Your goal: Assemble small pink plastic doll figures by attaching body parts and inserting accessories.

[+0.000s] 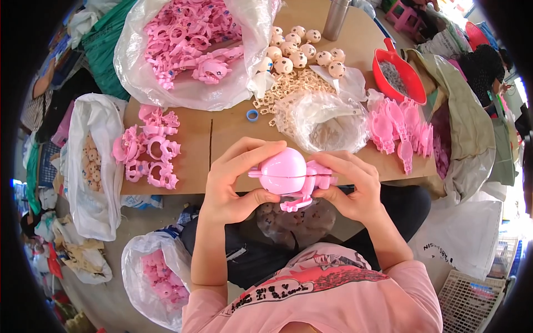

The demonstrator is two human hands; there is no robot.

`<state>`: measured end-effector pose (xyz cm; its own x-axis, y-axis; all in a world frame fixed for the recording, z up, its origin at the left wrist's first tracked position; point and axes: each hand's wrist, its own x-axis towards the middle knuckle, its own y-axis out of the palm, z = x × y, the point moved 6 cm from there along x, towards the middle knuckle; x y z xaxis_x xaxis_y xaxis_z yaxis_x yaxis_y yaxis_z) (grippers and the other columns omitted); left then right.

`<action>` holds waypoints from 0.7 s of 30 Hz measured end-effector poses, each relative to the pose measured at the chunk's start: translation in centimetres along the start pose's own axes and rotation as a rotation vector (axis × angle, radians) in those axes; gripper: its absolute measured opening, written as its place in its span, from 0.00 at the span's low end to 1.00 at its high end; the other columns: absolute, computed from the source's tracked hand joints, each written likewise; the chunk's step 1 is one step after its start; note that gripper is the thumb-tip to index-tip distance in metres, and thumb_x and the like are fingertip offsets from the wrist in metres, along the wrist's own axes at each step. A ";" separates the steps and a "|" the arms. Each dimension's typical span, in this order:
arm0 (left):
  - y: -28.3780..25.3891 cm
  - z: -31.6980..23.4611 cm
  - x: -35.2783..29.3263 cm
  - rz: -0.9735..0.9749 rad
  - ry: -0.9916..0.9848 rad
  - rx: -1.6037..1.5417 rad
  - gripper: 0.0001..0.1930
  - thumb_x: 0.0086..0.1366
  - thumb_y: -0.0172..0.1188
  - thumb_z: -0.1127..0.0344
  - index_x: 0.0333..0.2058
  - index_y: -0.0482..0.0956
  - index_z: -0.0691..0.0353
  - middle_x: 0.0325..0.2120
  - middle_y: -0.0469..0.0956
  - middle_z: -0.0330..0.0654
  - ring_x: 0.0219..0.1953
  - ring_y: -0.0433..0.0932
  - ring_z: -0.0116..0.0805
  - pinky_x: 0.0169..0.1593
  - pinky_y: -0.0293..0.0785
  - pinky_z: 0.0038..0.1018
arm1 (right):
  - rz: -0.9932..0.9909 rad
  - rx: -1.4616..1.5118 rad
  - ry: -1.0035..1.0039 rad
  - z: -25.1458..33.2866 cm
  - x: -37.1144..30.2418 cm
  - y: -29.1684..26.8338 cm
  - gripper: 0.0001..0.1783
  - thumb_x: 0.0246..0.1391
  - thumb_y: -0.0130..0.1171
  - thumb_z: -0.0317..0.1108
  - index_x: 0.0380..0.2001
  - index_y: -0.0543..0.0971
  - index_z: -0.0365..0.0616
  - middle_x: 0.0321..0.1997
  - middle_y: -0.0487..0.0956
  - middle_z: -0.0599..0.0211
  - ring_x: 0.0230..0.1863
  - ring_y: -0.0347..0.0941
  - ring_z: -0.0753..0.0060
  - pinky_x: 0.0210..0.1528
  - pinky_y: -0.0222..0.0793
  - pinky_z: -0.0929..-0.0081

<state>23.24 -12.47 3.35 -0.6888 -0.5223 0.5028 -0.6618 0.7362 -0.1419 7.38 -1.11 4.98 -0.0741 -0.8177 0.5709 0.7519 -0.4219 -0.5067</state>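
Note:
Between my two hands, just over the table's near edge, is a pink plastic doll-like toy (pixel 284 172) with a large round head and a smaller body. My left hand (pixel 233 183) grips the round head, thumb below and fingers above. The body end is pinched by my right hand (pixel 352 186) in the same way. A seam line runs across the head, and a small limb-like piece sticks out underneath. Beyond my hands lie a clear plastic bag (pixel 327 125) and a small blue ring (pixel 252 115).
A big bag of pink parts (pixel 130 61) stands at the back left. Pink frame-shaped parts (pixel 150 147) lie left, pink half shells (pixel 400 130) right. Farther back are cream face balls (pixel 300 58), small cream pieces (pixel 288 91), a red scoop (pixel 416 83) of screws and a metal flask (pixel 336 19).

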 end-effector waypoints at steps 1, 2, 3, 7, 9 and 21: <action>0.0 -0.1 -0.1 0.008 0.004 0.046 0.35 0.44 0.74 0.58 0.51 0.75 0.65 0.43 0.77 0.48 0.43 0.76 0.38 0.48 0.71 0.29 | 0.017 0.000 -0.012 0.0 0.0 0.1 0.23 0.38 0.72 0.34 0.41 0.78 0.40 0.41 0.80 0.57 0.38 0.79 0.62 0.39 0.74 0.72; 0.1 -0.1 -0.2 0.019 0.010 0.087 0.34 0.44 0.73 0.58 0.52 0.75 0.64 0.43 0.77 0.47 0.44 0.76 0.38 0.48 0.71 0.28 | 0.033 -0.004 -0.022 0.1 -0.1 0.1 0.24 0.39 0.71 0.33 0.42 0.77 0.40 0.42 0.79 0.56 0.39 0.78 0.61 0.40 0.74 0.71; 0.3 -0.1 -0.2 0.024 0.011 0.084 0.34 0.44 0.73 0.58 0.52 0.75 0.64 0.43 0.77 0.47 0.44 0.76 0.38 0.48 0.71 0.28 | 0.030 -0.007 -0.019 0.0 -0.1 0.1 0.24 0.39 0.71 0.33 0.42 0.77 0.40 0.42 0.79 0.56 0.39 0.78 0.61 0.40 0.74 0.71; 0.4 -0.3 -0.2 -0.042 0.076 0.043 0.33 0.45 0.73 0.58 0.50 0.76 0.67 0.44 0.76 0.48 0.45 0.76 0.38 0.48 0.71 0.28 | 0.023 0.098 -0.037 0.6 0.5 0.1 0.27 0.41 0.70 0.33 0.47 0.75 0.39 0.43 0.78 0.55 0.40 0.78 0.58 0.41 0.74 0.70; 0.3 -0.1 -0.3 -0.071 0.080 0.003 0.34 0.45 0.73 0.57 0.50 0.76 0.69 0.45 0.76 0.49 0.45 0.76 0.38 0.48 0.71 0.29 | 0.033 0.095 -0.055 1.0 0.9 0.1 0.28 0.42 0.70 0.33 0.48 0.74 0.38 0.44 0.78 0.55 0.40 0.78 0.57 0.41 0.74 0.69; 0.2 -0.1 -0.9 -0.151 0.074 -0.133 0.37 0.49 0.70 0.49 0.50 0.73 0.75 0.45 0.75 0.55 0.46 0.76 0.42 0.49 0.72 0.32 | 0.034 -0.062 -0.199 2.9 1.3 -0.3 0.25 0.45 0.69 0.42 0.42 0.78 0.37 0.40 0.81 0.56 0.33 0.80 0.62 0.32 0.75 0.77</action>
<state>23.76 -11.82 3.01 -0.5578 -0.6013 0.5721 -0.7073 0.7050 0.0513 8.96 -0.98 7.72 0.0860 -0.7408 0.6663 0.7098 -0.4237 -0.5627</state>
